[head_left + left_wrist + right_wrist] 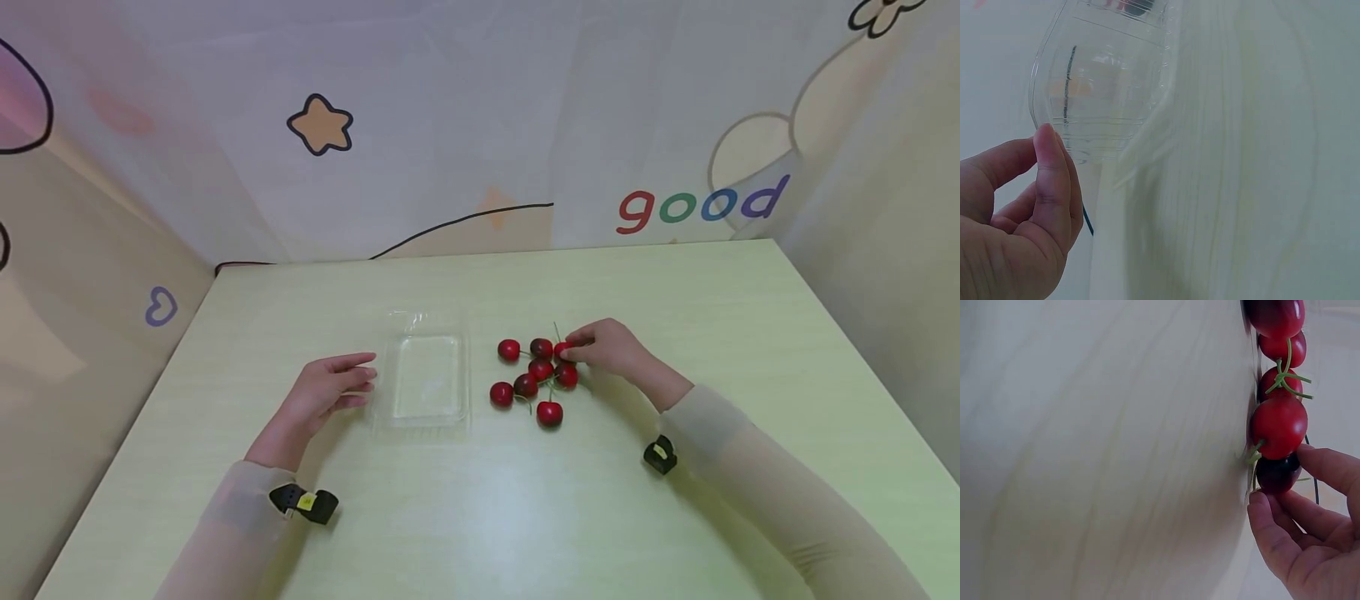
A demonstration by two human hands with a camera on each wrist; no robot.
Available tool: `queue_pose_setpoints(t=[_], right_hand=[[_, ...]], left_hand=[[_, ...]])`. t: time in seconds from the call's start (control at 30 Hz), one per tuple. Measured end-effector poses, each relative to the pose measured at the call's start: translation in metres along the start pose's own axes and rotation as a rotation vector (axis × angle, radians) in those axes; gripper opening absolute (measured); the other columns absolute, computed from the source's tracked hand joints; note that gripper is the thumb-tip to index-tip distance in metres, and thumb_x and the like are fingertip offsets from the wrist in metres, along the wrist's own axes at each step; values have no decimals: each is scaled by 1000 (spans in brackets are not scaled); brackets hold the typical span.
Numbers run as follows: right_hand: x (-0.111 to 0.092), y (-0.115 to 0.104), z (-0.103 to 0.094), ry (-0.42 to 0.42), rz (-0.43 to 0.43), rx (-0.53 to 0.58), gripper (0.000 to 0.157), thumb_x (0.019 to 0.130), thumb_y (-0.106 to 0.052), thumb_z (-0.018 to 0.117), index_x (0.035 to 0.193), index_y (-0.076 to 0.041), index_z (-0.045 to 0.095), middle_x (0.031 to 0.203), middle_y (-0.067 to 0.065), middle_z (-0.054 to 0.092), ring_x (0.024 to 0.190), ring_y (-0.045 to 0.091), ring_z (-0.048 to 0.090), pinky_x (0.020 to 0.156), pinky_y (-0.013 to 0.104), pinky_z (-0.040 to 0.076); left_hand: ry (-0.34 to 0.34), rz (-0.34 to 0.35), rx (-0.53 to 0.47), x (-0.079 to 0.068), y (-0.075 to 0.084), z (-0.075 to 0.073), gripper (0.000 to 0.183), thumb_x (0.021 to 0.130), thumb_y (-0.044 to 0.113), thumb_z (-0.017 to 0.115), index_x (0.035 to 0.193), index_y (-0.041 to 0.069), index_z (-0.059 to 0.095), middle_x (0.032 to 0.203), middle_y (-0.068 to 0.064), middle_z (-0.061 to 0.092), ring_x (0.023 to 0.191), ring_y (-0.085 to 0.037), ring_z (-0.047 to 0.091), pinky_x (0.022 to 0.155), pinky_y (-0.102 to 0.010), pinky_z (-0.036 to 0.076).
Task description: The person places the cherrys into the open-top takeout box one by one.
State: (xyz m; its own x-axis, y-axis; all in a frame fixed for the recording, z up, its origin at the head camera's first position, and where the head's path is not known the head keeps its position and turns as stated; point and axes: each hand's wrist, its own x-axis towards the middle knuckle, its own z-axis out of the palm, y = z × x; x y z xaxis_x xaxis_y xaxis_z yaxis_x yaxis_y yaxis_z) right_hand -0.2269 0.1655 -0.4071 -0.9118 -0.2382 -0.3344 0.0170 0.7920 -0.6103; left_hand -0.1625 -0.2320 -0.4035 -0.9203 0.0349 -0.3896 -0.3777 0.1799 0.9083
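My right hand [609, 348] pinches a cherry [562, 350] at the far right of a loose group of several red and dark-red cherries [549, 414]. In the right wrist view, the thumb and fingers [1270, 534] are on either side of a dark cherry [1277, 474], close to the table. Green stems stick out among the fruit. Left of the cherries sits a clear plastic box [429, 423]. Beside its left edge is my left hand [330, 390], fingers loosely bent. In the left wrist view its fingertips overlap the rim of the box [1116, 128]; contact cannot be told.
Everything lies on a pale wood-grain table [480, 517]. A printed cloth [465, 108] with a star and the word "good" hangs behind the table's far edge. Cloth also borders both sides. A small black device [303, 502] is strapped to each wrist.
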Motion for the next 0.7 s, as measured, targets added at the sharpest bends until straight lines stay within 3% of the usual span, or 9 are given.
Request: queue_pose_setpoints(t=[0.4,0.7], right_hand=[[-6,-5,-6,27,0,26,44,101,-23,64,135,4,63,135,24,65,121,37,59,103,46,54],[-7,-9,-14,33,-41,24,46,100,-24,64,135,6,62,136,26,64,122,39,58,104,48,53]], left_hand=[[-3,-10,-4,1,1,0,52,102,13,62,149,-5,47,92,12,72,79,-1,67,71,-16,60],[-8,-8,-6,1,0,-1,52,102,10,60,150,-5,46,91,12,71,79,0,67,69,-15,59]])
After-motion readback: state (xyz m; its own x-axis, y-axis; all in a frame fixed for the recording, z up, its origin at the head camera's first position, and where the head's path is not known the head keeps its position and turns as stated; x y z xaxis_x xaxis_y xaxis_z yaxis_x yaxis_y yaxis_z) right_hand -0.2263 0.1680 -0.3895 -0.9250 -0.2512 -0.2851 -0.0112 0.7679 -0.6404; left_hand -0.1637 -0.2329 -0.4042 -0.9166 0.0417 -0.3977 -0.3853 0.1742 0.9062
